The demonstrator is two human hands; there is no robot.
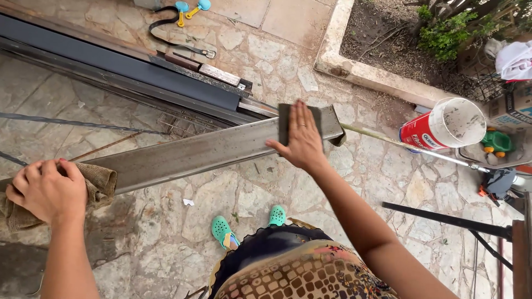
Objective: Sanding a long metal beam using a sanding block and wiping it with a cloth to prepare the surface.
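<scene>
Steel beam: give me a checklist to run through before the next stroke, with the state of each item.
1. Right hand flat on the grey sanding pad: ok.
2. Pad lying on the steel beam: ok.
3. Left hand pressing the brown cloth on the beam's near end: ok.
4. Beam's supports firm: cannot tell, hidden.
5. Feet in green clogs clear of the beam: ok.
6. Gloves on: not ok, both hands bare.
</scene>
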